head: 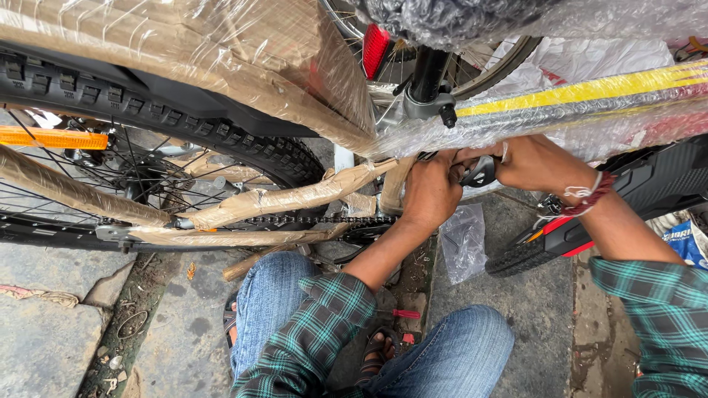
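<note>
Hands: left hand (431, 190) and right hand (532, 163) meet at centre frame, both closed around a dark metal tool (481, 173) under the frame tube (590, 110).
Bicycle: wrapped in cardboard and clear film, it fills the upper half of the frame; rear wheel (147, 133) at upper left.
Handling: heavy and stiff, I judge; the film looks slippery (the wrapping could tear), so grip bare metal near the seat post (429, 74).
Ground: paved floor (531, 295) below.

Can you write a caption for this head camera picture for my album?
Both hands, left and right, work at a black pedal under a paper-wrapped bike frame, beside the rear wheel.
</note>
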